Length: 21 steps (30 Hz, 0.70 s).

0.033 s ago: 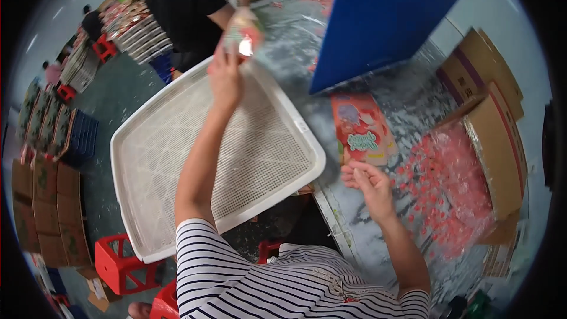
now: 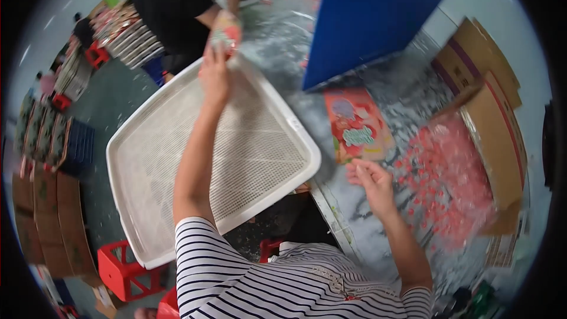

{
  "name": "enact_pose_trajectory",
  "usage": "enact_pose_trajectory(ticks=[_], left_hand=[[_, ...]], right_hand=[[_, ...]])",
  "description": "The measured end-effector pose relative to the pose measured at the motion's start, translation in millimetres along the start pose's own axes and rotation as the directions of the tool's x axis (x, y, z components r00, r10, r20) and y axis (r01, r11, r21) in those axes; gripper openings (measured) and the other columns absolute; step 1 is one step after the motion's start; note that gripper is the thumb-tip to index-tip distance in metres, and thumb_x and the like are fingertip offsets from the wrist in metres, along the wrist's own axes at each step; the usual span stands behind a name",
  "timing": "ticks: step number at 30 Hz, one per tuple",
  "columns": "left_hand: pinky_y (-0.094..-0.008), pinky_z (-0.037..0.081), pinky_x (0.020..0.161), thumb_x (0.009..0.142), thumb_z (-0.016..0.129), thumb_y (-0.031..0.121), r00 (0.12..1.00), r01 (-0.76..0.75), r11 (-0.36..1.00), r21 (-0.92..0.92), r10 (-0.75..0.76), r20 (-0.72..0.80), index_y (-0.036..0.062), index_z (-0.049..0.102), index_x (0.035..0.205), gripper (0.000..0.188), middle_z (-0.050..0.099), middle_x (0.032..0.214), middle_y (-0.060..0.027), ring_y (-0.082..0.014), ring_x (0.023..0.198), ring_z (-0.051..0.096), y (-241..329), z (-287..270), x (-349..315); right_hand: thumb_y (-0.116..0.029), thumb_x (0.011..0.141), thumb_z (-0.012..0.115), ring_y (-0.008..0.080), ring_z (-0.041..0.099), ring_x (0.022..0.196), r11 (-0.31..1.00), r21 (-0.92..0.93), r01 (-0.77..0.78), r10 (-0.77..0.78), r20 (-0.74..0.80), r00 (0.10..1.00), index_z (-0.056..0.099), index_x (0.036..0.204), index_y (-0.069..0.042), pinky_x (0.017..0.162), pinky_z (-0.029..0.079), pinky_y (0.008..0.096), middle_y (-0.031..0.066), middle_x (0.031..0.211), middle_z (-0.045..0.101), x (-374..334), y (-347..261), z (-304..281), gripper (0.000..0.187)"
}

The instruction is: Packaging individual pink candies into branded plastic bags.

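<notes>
Spread across the right side, a grey marbled bench (image 2: 354, 218). To its left, a wide white perforated tray (image 2: 289, 123). Standing on the bench, a tall blue board (image 2: 378, 23); nearer the right edge, an open cardboard box (image 2: 496, 136) with a clear plastic bag (image 2: 463, 201) at its mouth. Lying flat beside the board, a pink-and-red pouch (image 2: 357, 124). Above the tray's far corner, a blurred upright pouch (image 2: 225, 32), apparently clamped in the left hand (image 2: 215, 77). Well apart from that, the right hand (image 2: 375, 183), loosely curled at the flat pouch's near edge; contact or pinch impossible to tell. Smallest, scattered red-pink pieces (image 2: 407, 180).

Barely changed since the previous frame: just a slight slide of the view. Probably meaning little for the handling: one pouch still raised, one still unlifted.
</notes>
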<state>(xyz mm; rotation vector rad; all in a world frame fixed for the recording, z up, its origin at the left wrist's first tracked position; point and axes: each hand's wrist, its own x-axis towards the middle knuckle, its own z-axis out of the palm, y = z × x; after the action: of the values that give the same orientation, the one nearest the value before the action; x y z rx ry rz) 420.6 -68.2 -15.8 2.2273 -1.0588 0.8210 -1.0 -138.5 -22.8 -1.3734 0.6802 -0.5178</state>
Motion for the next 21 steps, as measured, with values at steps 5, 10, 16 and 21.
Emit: enact_pose_trajectory(ticks=[5,10,16,21], left_hand=[[-0.0474,0.027,0.107,0.082,0.049,0.011,0.950,-0.155,0.972,0.179,0.097,0.297,0.0001,0.039,0.137,0.057,0.040,0.139,-0.0252,-0.0392,0.128,0.038,-51,83,-18],[-0.0472,0.024,0.111,0.080,0.049,0.007,0.941,-0.097,0.990,0.104,0.057,0.334,-0.0016,0.037,0.138,0.060,0.034,0.140,-0.0292,-0.0429,0.132,0.032,-27,77,-17],[-0.0495,0.030,0.106,0.084,0.061,0.013,0.962,-0.184,0.981,-0.058,0.192,0.193,0.0014,0.035,0.136,0.059,0.032,0.140,-0.0307,-0.0461,0.128,0.035,-13,38,-29],[-0.0485,0.030,0.107,0.082,0.062,0.002,0.949,-0.191,0.951,-0.241,0.242,0.202,-0.0027,0.049,0.125,0.045,0.030,0.142,-0.0288,-0.0444,0.130,0.034,44,-20,-29]], right_hand=[[-0.024,0.090,0.063,0.0237,0.064,0.087,0.811,-0.569,-0.137,-0.073,-0.330,0.941,0.056,0.113,0.005,0.073,0.052,0.0322,0.0166,0.102,0.064,25,72,-82,0.038],[-0.029,0.074,0.075,0.0381,0.058,0.092,0.424,-0.886,-0.187,-0.376,-0.360,0.854,0.057,0.106,0.004,0.080,0.047,0.0424,0.0238,0.100,0.059,57,62,-89,0.049],[-0.030,0.071,0.077,0.0348,0.060,0.092,0.610,-0.732,-0.303,-0.143,-0.478,0.866,0.059,0.098,0.004,0.078,0.047,0.0419,0.0202,0.093,0.063,79,65,-87,0.046],[-0.019,0.083,0.071,0.0069,0.057,0.071,0.981,-0.143,-0.132,0.041,-0.511,0.858,0.061,0.093,0.001,0.062,0.046,0.0222,0.0014,0.082,0.064,81,78,-103,0.025]])
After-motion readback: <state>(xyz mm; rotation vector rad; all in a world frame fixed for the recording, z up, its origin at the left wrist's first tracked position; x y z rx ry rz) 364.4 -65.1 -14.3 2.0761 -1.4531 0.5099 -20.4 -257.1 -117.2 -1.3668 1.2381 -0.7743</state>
